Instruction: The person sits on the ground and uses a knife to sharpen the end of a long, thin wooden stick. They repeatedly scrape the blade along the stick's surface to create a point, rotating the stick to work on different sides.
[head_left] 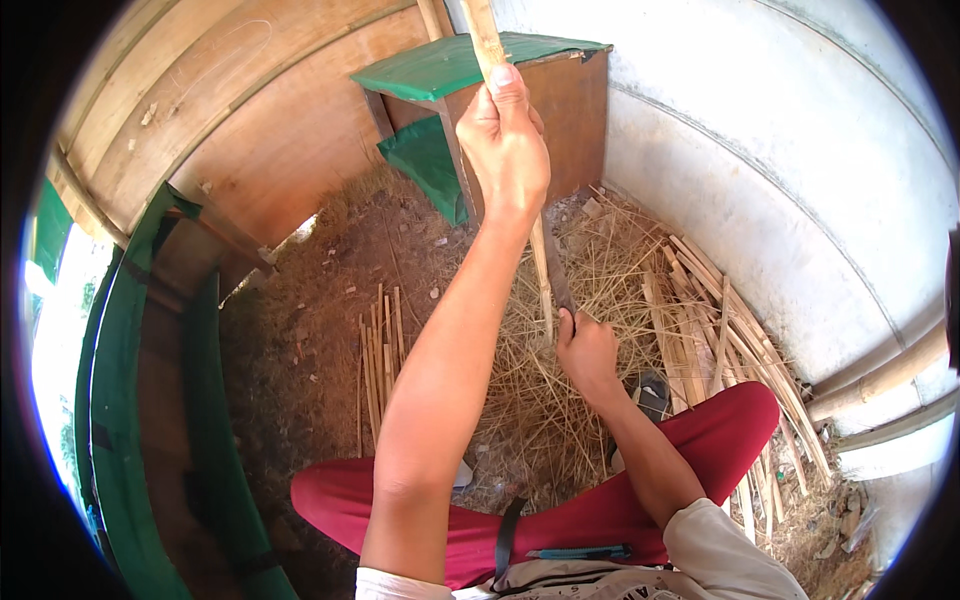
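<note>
Bamboo strip (pixel 487 40) stands near upright over the shavings (pixel 540 400), left hand (pixel 508 140) closed round its upper part. Right hand (pixel 585 350) grips a knife (pixel 556 280) against its lower end. Judgement: steady top, blade along grain, thin cuts, clear of red-trousered legs (pixel 720 430).

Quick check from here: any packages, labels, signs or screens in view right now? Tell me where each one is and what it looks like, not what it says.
None in view: no package, label, sign or screen.
Nearest to one: a grey shirt hem at the bottom edge, with dark print too cut off to make out.
</note>
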